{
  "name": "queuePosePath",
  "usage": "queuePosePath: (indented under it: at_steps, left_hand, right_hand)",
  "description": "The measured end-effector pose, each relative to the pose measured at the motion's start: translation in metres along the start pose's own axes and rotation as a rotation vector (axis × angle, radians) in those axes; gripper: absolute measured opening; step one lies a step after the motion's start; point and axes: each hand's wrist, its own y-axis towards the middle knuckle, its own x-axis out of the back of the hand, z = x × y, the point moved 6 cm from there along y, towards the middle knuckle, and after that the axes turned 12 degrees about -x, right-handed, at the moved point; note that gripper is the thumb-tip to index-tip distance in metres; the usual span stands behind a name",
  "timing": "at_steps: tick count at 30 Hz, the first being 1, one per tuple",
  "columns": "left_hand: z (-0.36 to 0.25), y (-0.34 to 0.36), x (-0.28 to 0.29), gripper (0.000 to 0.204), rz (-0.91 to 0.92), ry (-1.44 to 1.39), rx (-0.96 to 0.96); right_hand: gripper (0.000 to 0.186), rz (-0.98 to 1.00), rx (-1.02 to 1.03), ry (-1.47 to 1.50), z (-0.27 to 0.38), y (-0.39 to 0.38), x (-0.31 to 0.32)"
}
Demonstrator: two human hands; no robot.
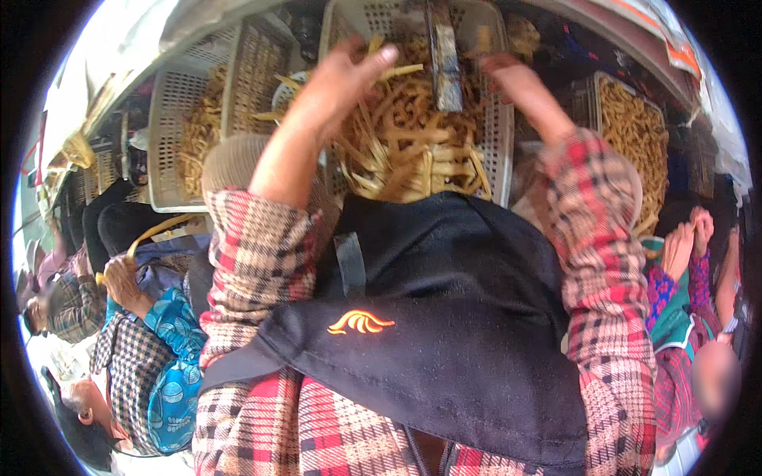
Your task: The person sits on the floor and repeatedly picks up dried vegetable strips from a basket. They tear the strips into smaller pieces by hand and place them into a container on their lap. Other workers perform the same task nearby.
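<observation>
In front of me a pale plastic crate [498, 151] holds many long yellowish-brown strips [413, 143], which look like soft plant stalks; their exact kind I cannot make out. My left hand [341, 79] is over the crate's left side, its thumb stretched away from the fingers, with strips beside and behind it. At the crate's right edge is my right hand [508, 71], its fingers blurred and partly hidden. Between the hands a narrow, worn bar [446, 67] with a greyish face runs across the far part of the crate, above the strips.
More perforated crates [171, 135] of brown pieces stand at the left; another crate [635, 127] of them is at the right. A person in a blue patterned sleeve [171, 317] handles a long strip at the left. Another person's hands [679, 246] show at the right.
</observation>
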Motion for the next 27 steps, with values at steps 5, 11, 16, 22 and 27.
queuePosePath:
  at_steps: [5, 11, 16, 22, 27]
  left_hand:
    - [-0.001, 0.009, 0.023, 0.062, -0.160, -0.047, -0.092]
    - [-0.002, -0.009, 0.030, 0.039, -0.172, -0.244, -0.108]
    - [-0.012, -0.034, 0.035, 0.036, -0.066, -0.335, -0.002]
    - [-0.084, -0.142, -0.077, 0.069, 0.491, -0.840, 0.227]
    - [-0.168, -0.157, -0.056, 0.047, 0.385, -1.452, -0.229]
  right_hand:
    - [0.028, 0.198, 0.035, -1.238, -0.081, -0.025, -0.116]
    - [0.019, 0.186, 0.157, -1.073, -0.100, -0.009, -0.120]
    - [0.020, 0.454, -0.160, 0.255, 0.005, -0.093, -0.017]
    - [0.022, 0.357, 0.095, 0.615, 0.075, -0.256, 0.054]
    - [0.022, 0.729, 0.107, 0.590, 0.061, -0.333, 0.026]
